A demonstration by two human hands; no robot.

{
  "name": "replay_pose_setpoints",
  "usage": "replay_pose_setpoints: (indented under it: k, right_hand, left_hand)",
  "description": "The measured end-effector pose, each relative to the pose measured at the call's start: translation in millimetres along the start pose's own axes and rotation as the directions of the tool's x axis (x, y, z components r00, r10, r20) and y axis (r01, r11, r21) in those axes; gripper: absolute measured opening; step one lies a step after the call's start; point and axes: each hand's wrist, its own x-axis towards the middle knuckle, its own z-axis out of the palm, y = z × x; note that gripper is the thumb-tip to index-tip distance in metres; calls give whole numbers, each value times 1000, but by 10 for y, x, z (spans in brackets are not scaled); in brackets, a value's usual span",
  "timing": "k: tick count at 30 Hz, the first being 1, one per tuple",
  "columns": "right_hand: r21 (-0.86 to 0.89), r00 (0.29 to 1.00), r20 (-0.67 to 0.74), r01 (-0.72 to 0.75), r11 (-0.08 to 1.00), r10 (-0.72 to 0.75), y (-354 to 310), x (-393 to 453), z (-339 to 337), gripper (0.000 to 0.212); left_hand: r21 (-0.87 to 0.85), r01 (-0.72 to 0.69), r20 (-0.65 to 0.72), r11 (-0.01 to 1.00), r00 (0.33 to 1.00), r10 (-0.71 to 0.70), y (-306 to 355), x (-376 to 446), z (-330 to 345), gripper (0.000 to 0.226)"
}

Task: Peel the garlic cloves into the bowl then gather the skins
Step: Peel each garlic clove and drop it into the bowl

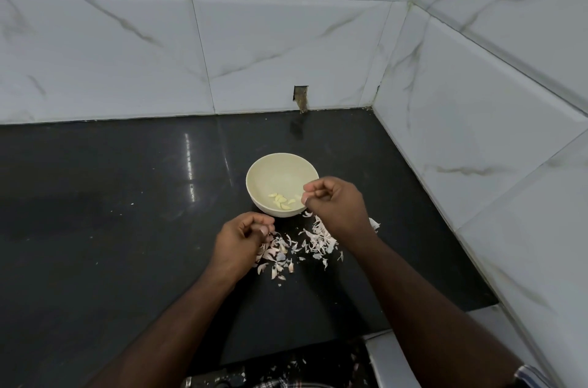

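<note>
While the right hand is hovering at the near-right rim of the bowl, its fingers curled with the tips pinched, I cannot tell whether anything is sitting in that grip. Nearer than the bowl, the left hand is curling over the skins; what it is holding is hidden. Peeled cloves are lying in the bowl's bottom. Being papery and feather-light, the skins are likely needing a sweeping cupped palm, while the cloves are probably feeling firm and slick. A glossy black surface is carrying everything, with marble-look wall tiles rising behind the bowl.
</note>
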Motion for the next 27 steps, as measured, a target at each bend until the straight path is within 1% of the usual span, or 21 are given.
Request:
replay_pose_setpoints:
  k: [2,5,9,11,13,15,20,22,24,27]
  right_hand:
    - [-93,1000,-6,27,995,-28,-41,44,58,14]
    - [-173,1000,7,29,984,-28,-82,57,111,14]
    - [-100,999,-8,31,994,-32,-44,-47,99,9]
    - [-115,997,79,34,993,-25,49,-122,106,9]
    - [-221,975,223,44,974,6,169,-211,134,14]
    - [-299,943,331,75,951,29,259,-311,167,20]
    - [-340,881,468,113,933,63,350,-487,214,24]
    - [-376,869,491,156,913,54,358,-501,221,28]
    - [-389,869,493,181,903,38,364,-505,235,22]
    - [-392,896,443,167,905,26,374,-512,258,16]
  left_hand:
    - [103,-3,-9,995,1000,3,-36,-1,-37,33]
    - [271,-13,-13,963,1000,17,-37,-24,-100,26]
    - [408,-3,40,913,999,-14,-62,-19,-208,20]
    - [479,-7,98,878,994,-46,-76,-17,-234,16]
    - [525,-27,142,851,988,-57,-86,-25,-243,15]
    - [546,-48,162,837,986,-49,-93,-39,-235,14]
    - [559,-71,145,826,989,-13,-112,-62,-203,15]
    - [548,-68,140,834,990,-12,-121,-71,-199,14]
    - [538,-60,132,841,991,-14,-125,-83,-200,13]
    - [520,-52,122,853,992,-14,-134,-90,-207,14]
